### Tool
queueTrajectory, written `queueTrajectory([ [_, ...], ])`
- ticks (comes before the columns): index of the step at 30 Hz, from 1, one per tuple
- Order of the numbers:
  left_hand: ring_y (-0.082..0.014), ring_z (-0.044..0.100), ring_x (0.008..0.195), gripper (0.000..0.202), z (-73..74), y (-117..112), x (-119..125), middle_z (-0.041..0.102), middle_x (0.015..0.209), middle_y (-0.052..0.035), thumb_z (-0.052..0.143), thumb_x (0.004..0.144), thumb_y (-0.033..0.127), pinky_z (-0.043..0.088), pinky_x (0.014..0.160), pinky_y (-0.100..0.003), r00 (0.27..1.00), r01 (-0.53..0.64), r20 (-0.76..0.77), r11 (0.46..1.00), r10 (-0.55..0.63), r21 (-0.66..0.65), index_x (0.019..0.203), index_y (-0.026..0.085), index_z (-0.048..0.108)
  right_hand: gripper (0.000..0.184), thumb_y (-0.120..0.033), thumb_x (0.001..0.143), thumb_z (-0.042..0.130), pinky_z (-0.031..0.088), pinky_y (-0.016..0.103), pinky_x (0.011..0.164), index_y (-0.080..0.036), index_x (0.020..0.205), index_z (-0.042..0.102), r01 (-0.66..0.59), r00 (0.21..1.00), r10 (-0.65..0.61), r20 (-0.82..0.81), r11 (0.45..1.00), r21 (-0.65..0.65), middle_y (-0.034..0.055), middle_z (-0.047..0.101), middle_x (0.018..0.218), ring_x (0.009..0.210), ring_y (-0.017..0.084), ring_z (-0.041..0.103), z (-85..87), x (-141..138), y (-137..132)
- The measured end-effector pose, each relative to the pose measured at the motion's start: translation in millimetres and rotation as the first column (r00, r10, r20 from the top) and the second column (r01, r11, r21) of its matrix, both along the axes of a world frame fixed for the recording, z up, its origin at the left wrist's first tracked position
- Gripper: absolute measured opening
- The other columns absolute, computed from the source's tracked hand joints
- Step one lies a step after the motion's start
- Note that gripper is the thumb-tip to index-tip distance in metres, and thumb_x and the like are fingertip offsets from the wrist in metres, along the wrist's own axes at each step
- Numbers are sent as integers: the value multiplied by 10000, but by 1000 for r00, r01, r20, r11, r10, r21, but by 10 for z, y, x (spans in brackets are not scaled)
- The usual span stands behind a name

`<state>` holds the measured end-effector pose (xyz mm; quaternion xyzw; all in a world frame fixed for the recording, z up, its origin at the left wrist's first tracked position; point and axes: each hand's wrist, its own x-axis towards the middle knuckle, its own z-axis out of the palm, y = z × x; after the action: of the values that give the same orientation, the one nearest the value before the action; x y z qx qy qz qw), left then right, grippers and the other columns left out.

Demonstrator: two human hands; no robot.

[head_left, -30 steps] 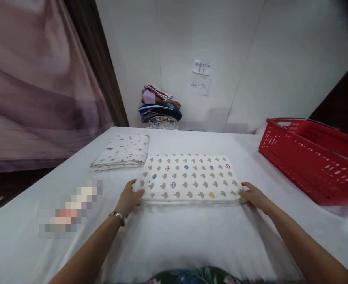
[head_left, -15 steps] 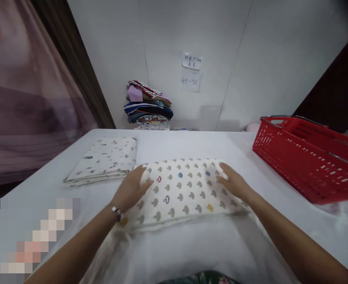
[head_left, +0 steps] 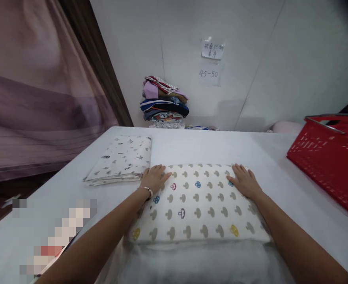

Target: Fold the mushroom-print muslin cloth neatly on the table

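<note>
A white cloth (head_left: 203,203) printed with grey-brown mushrooms, plus a few blue, red, purple and yellow ones, lies folded in a rectangle in front of me. My left hand (head_left: 155,179) rests at its far left corner, fingers stretched, a bracelet on the wrist. At the far right corner, my right hand (head_left: 246,182) lies with its fingers apart on the fabric. Both palms are down and neither hand grasps anything. Just beyond my left hand sits another folded white cloth (head_left: 122,157) with small dark and grey figures.
The white table (head_left: 221,146) carries a red perforated basket (head_left: 328,161) at the right. Folded fabrics (head_left: 165,98) are stacked behind the far edge against the wall, below two paper notes (head_left: 211,61). A pinkish curtain (head_left: 43,98) hangs left. A pixelated patch covers the lower left.
The mushroom-print cloth is nearer to me and looks larger and flatter. My hands have stayed at its far corners. The view has turned left, so the background sits further right.
</note>
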<state>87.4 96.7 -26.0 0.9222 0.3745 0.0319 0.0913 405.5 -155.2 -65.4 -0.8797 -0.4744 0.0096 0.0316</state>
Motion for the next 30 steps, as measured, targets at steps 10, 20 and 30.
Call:
queueTrajectory([
  [10, -272, 589, 919, 342, 304, 690, 294, 656, 953, -101, 617, 646, 485, 426, 785, -323, 981, -3, -192, 979, -37, -203, 812, 189, 662, 616, -529, 880, 255, 183, 466, 1089, -193, 1390, 332, -17, 1000, 17, -6, 997, 73, 63, 300, 1459, 1359, 249, 198, -40, 43, -15],
  [20, -268, 575, 987, 447, 254, 730, 264, 636, 1063, -99, 598, 688, 493, 428, 817, -319, 973, -114, -221, 977, 73, -178, 1028, 203, 604, 620, -535, 872, 285, 167, 476, 1089, -201, 1393, 323, -36, 999, 37, -14, 998, 60, 60, 274, 1470, 1357, 256, 202, -68, 66, -10],
  [30, -258, 151, 1378, 692, -156, 83, 161, 236, 1488, -86, 421, 806, 588, 57, 1117, -418, 971, 239, 28, 971, -239, -24, 1374, 197, 359, 636, -545, 871, 265, 163, 458, 1096, -189, 1394, 326, -31, 999, 30, 12, 998, 57, 58, 281, 1467, 1363, 240, 189, -68, 44, -2],
])
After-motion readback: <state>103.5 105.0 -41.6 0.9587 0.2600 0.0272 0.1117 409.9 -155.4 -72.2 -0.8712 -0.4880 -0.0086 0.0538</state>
